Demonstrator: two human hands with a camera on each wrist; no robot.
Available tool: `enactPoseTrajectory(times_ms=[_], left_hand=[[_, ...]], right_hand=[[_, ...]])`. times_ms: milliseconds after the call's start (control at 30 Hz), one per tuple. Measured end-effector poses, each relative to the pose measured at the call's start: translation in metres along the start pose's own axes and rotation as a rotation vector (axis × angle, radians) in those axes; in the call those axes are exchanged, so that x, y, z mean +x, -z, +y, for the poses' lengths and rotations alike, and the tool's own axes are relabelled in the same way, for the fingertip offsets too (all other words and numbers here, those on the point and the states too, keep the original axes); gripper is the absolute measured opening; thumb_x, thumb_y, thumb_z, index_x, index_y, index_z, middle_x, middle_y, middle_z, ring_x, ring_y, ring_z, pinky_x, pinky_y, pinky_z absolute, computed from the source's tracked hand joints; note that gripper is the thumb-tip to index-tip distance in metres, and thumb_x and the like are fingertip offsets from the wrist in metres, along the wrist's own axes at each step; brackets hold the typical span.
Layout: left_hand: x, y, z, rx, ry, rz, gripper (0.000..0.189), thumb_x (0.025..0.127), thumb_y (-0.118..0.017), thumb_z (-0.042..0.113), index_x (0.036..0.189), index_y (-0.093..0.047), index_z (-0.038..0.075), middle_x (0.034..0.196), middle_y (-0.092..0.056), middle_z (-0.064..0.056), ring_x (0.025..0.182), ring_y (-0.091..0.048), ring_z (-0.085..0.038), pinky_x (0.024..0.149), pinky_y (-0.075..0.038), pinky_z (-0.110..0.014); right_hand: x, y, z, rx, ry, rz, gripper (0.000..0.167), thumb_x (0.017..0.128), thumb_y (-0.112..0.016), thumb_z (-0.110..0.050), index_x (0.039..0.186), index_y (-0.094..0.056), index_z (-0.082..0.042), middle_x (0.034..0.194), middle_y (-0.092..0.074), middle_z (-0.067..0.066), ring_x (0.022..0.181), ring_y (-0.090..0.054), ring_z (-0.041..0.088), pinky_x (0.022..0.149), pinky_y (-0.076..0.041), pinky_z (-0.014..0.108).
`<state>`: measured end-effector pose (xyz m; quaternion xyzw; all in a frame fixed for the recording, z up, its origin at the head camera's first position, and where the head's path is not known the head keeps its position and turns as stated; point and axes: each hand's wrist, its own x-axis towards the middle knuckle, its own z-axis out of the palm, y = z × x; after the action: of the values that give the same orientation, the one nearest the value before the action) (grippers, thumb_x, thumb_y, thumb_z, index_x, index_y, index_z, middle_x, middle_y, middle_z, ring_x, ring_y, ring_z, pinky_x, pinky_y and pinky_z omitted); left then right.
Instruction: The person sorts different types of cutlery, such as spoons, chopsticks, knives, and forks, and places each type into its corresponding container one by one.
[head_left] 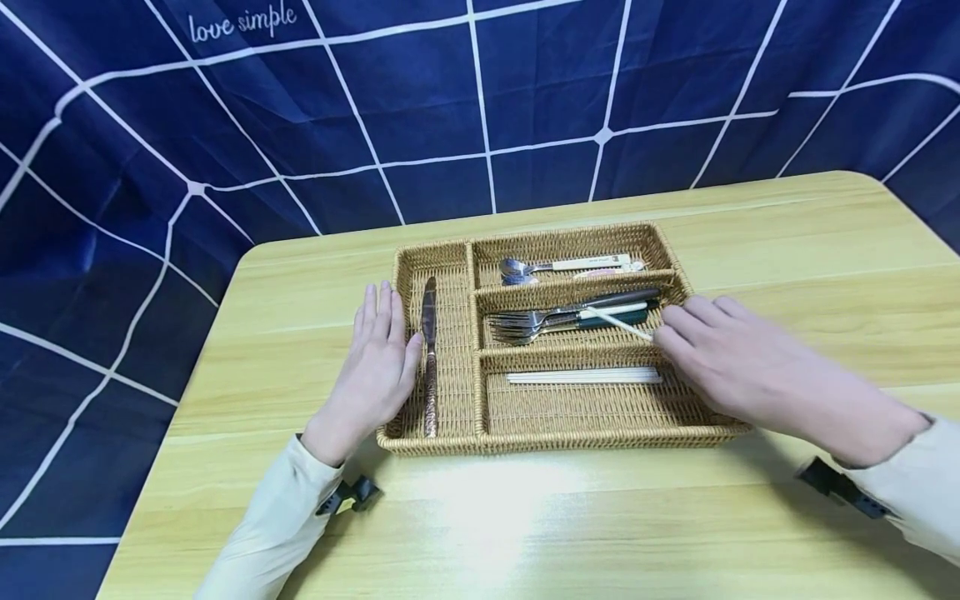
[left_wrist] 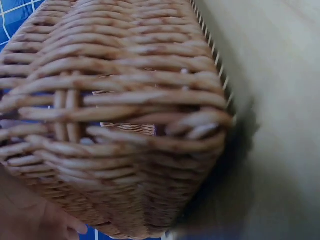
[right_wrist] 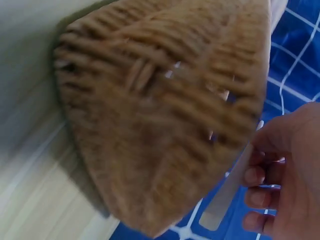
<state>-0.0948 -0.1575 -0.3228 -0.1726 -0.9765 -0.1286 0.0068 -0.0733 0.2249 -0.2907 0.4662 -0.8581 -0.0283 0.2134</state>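
Observation:
My left hand (head_left: 375, 358) rests against the left rim of a woven cutlery tray (head_left: 480, 444), fingers straight. Just right of its thumb a table knife (head_left: 430, 358) lies lengthwise in the left compartment. My right hand (head_left: 723, 358), over the tray's right end, pinches a thin white chopstick (head_left: 621, 323). Its free end slants over the forks (head_left: 525, 321) in the middle compartment. In the right wrist view curled fingertips hold the pale chopstick (right_wrist: 222, 205). Several white chopsticks (head_left: 585, 377) lie in the front compartment. Spoons (head_left: 517, 267) occupy the back one.
The tray sits on a light wood table (head_left: 315, 283). Dark blue cloth with white lines (head_left: 420, 108) hangs behind and at the sides. Woven walls (head_left: 570, 354) divide the compartments. Tray corners fill much of both wrist views.

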Motion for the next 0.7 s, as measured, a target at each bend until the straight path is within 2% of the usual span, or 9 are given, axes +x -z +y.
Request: enactPoseTrajectory(times_ms=[200,367,533,700], left_hand=[[0.003,-0.005,0.008,0.033,-0.075,-0.012,0.062,0.106,-0.027,0.029,0.148,-0.010,-0.013,0.156,-0.001,-0.029,0.145,0.007,-0.038,0.120,0.000,-0.046],[0.003,-0.009,0.010,0.046,-0.106,0.017,0.061,0.105,-0.029,0.027,0.148,-0.012,-0.014,0.156,-0.005,-0.031,0.146,0.001,-0.040,0.120,-0.006,-0.048],[0.002,-0.010,0.012,0.058,-0.155,0.062,0.059,0.104,-0.032,0.024,0.146,-0.017,-0.015,0.155,-0.011,-0.031,0.145,-0.005,-0.042,0.120,-0.009,-0.048],[0.001,-0.010,0.012,0.060,-0.154,0.062,0.059,0.105,-0.032,0.024,0.146,-0.018,-0.016,0.155,-0.011,-0.031,0.145,-0.005,-0.042,0.120,-0.008,-0.047]], right_hand=[[0.016,-0.008,-0.011,0.007,0.055,-0.066,0.019,0.091,-0.031,-0.015,0.084,-0.046,-0.007,0.076,-0.035,0.002,0.068,-0.035,0.022,0.057,-0.033,0.034],[0.026,-0.014,-0.021,0.008,0.106,-0.112,0.007,0.083,-0.038,-0.005,0.086,-0.044,-0.007,0.078,-0.038,0.002,0.069,-0.035,0.020,0.058,-0.035,0.032],[0.032,-0.019,-0.028,0.028,0.110,-0.179,0.017,0.077,-0.049,0.002,0.087,-0.042,-0.009,0.076,-0.036,0.000,0.067,-0.037,0.016,0.056,-0.036,0.030],[0.034,-0.023,-0.032,0.072,0.107,-0.244,0.023,0.077,-0.055,0.003,0.093,-0.045,-0.009,0.072,-0.041,-0.002,0.064,-0.047,0.015,0.057,-0.045,0.032]])
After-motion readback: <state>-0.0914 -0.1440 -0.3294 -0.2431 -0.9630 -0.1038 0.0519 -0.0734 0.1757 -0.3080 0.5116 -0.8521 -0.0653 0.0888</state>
